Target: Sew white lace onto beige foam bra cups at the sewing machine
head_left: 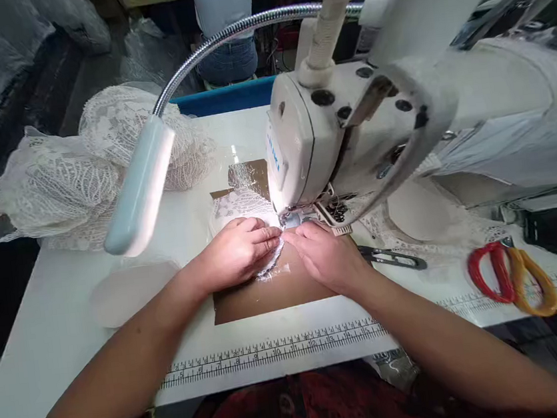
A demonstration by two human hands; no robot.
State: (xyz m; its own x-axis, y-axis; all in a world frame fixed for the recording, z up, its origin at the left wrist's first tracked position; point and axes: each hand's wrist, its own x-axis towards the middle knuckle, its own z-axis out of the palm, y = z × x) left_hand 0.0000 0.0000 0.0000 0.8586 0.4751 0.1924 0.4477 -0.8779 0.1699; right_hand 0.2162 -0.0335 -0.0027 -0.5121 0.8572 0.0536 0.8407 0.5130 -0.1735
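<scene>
Both our hands meet at the needle, with the white lace piece (242, 204) between them and the machine.
Near the middle of the worktop (63, 307), on the brown sheet (268, 297), the lace runs from the back edge side toward the front edge, seemingly slanting right, though partly covered. Our left hand (243, 250) is nearer, lying across it; our right hand (326, 254) reaches its right rim by the sewing machine (296, 146). We cannot tell whether either pinches it.
</scene>
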